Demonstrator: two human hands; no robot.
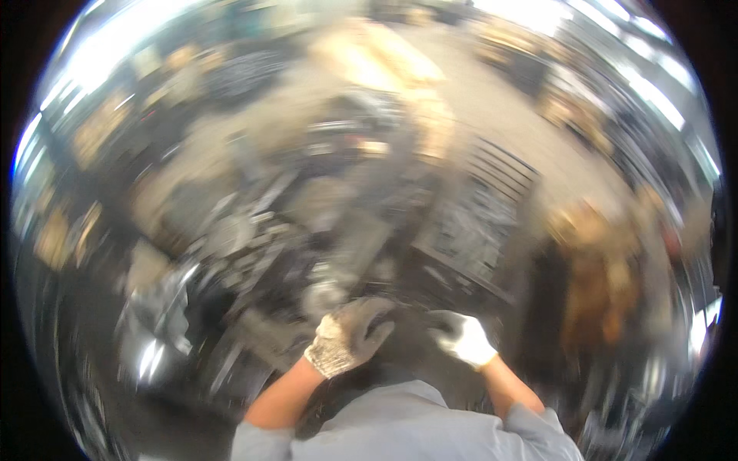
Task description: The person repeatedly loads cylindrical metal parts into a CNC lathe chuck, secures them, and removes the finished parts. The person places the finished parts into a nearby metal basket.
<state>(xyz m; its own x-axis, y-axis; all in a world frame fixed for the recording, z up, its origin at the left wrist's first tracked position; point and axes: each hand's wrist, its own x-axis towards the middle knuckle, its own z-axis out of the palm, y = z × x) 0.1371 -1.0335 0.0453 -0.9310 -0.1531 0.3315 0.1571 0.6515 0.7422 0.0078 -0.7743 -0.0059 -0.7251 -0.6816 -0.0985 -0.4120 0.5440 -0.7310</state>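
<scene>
The whole view is smeared by motion. My left hand (350, 336), in a whitish knit work glove with dark, soiled fingers, hangs in front of my body. Its thumb stands apart from the fingers and nothing shows in it. A little to the right is my right hand (463, 338), in a whiter glove with dark fingertips pointing left. Its fingers look stretched out, with no object visible in them. A gap separates the two hands. Nearest beyond my left hand is a blurred pale lump (324, 296) whose kind I cannot make out.
Beyond my right hand stands a dark crate (503, 296) with grey pieces in it and a slatted far side. Grey block-like pieces (234, 234) lie piled on the left. Crumpled silvery sheeting (157, 319) is at far left. A brownish, blurred shape (600, 284) stands at right.
</scene>
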